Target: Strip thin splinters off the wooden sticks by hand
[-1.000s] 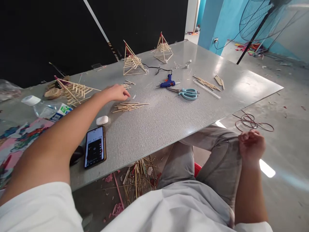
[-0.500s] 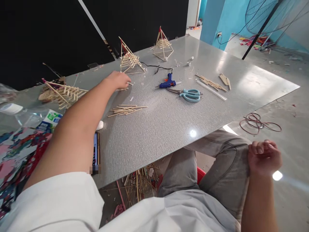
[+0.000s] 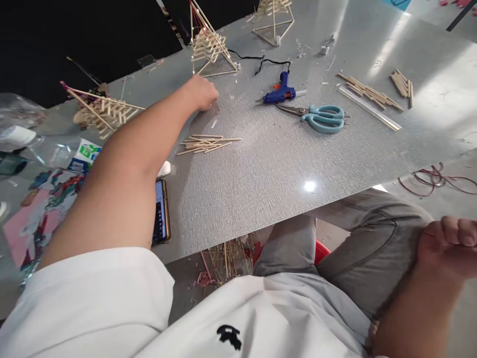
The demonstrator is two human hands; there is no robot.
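Grey textured counter (image 3: 261,189) with a shiny glare spot from the light. Black wall (image 3: 74,35) behind it. Pale floor (image 3: 439,199) off to the right.

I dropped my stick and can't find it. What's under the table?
Under the table edge lies a heap of loose sticks and pink scraps on the floor, beside the person's knee and something red. The tabletop covers everything farther back.

We stretch our left arm far forward, bare from the white sleeve, the left hand (image 3: 203,93) palm down with fingers curled under. Our right hand (image 3: 449,244) sits low beside our knee, fingers folded into a loose fist, forearm angled upward
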